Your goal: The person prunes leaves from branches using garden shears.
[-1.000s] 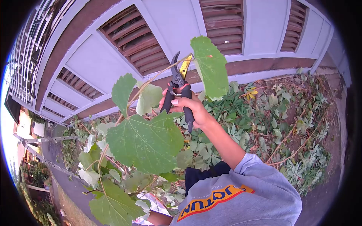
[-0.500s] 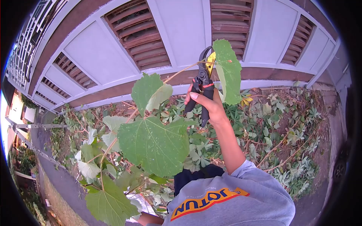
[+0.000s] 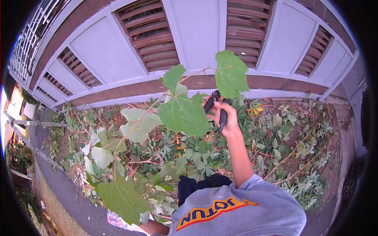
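My right hand (image 3: 225, 117) is wrapped around the black handles of a pair of pruning shears (image 3: 223, 118). The blades are hidden behind leaves. In front of the shears stretches a long leafy vine (image 3: 138, 122), its thin tip near the wall and its lower end running down to the left. One broad leaf (image 3: 231, 74) hangs at the tip, just above my right hand, and another leaf (image 3: 183, 114) overlaps the fingers' left side. Of my left arm only a bit of forearm (image 3: 156, 227) shows at the bottom; leaves cover the hand.
A pale wall (image 3: 197, 35) with brown louvred vents runs across the top. Cut vines and leaves (image 3: 204, 157) cover the ground. A metal ladder (image 3: 33, 147) lies or leans at the left, by a paved strip (image 3: 71, 196). A printed plastic bag (image 3: 118, 221) is at the bottom left.
My right hand and the shears have dropped away from the vine's stem, where the blades were before. The vine has shifted, its large middle leaf moving up and right.
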The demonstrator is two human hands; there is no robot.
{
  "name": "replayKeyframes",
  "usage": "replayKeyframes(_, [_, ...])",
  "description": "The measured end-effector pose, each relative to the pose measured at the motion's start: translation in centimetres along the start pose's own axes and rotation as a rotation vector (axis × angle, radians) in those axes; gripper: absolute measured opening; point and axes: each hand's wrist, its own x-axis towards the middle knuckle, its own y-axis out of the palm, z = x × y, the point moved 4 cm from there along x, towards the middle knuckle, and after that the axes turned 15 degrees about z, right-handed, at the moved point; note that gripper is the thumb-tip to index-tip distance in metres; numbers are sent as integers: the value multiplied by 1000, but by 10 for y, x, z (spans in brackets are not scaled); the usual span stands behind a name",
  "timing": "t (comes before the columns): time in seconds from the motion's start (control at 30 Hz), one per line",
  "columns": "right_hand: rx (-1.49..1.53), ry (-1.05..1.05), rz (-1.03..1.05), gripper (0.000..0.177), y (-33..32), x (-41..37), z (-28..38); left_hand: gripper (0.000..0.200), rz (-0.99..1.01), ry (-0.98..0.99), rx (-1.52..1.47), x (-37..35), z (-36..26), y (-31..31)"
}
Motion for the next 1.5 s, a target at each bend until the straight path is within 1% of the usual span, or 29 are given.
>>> replayKeyframes(0.07, [37, 41, -43, 40, -8, -13, -17, 32, -3, -2, -2, -2, 0, -3])
replayKeyframes(0.13, [-45, 93, -97, 41, -3, -30, -32, 32, -4, -6, 1, -4, 0, -5])
replayKeyframes(0.17, [-105, 155, -88, 42, -5, -37, -42, 32, -4, -5, -5, -5, 1, -7])
replayKeyframes(0.2, [-150, 205, -28, 42, -5, -41, -52, 32, 1, -2, -1, -5, -1, -6])
replayKeyframes(0.27, [-313, 202, 102, 40, 6, -46, -61, 32, 8, 0, -5, -5, -2, -9])
replayKeyframes(0.3, [-335, 194, 147, 38, 14, -46, -63, 32, 14, -1, -6, -6, -2, -11])
replayKeyframes(0.33, [-468, 211, 150, 38, 21, -49, -61, 32, 15, 0, -11, -8, -1, -14])
replayKeyframes(0.4, [-557, 219, 232, 42, 34, -48, -58, 32, 24, 3, -23, -10, -2, -20])
replayKeyframes(0.43, [-558, 219, 236, 42, 36, -47, -56, 32, 24, 4, -28, -12, -1, -22])
replayKeyframes(0.5, [-844, 186, 292, 43, 41, -43, -49, 31, 21, 6, -38, -15, 1, -27])
replayKeyframes(0.53, [-849, 182, 299, 43, 27, -45, -64, 31, 13, 14, -62, -19, 2, -31])
replayKeyframes(0.57, [-786, 118, 301, 42, 1, -49, -87, 31, 24, 7, -54, -13, 3, -29])
replayKeyframes(0.6, [-724, 56, 303, 41, -4, -49, -87, 31, 22, 3, -57, -13, 4, -30])
replayKeyframes(0.67, [-645, 41, 287, 42, -18, -59, -86, 31, 22, 7, -82, -15, 7, -34])
replayKeyframes(0.8, [-612, 44, 273, 42, 27, -71, -39, 31, 43, -7, -93, -7, 8, -39])
replayKeyframes(1.03, [-661, -21, 306, 44, 80, -72, -13, 31, 70, -13, -140, 3, 12, -53])
replayKeyframes(1.1, [-761, -63, 284, 45, 85, -66, -11, 31, 88, -12, -150, 8, 14, -57])
replayKeyframes(1.17, [-924, -122, 238, 45, 86, -60, -5, 31, 104, -15, -162, 10, 16, -58])
replayKeyframes(1.2, [-927, -121, 238, 45, 87, -60, -2, 31, 108, -18, -170, 12, 16, -58])
replayKeyframes(1.23, [-573, 2, 154, 43, 80, -61, -2, 31, 112, -18, -172, 13, 17, -55])
replayKeyframes(1.3, [-219, 119, 69, 42, 69, -61, -11, 31, 123, -20, -178, 17, 17, -54])
replayKeyframes(1.37, [-773, 155, -11, 31, 50, -58, -20, 31, 144, -19, -183, 21, 19, -51])
replayKeyframes(1.4, [-773, 154, -13, 31, 53, -58, -17, 31, 145, -19, -193, 19, 21, -50])
replayKeyframes(1.47, [-573, 110, -97, 27, 59, -58, -10, 31, 162, -24, -192, 22, 22, -50])
replayKeyframes(1.5, [-528, 120, -107, 29, 53, -57, -12, 31, 164, -26, -187, 23, 21, -50])
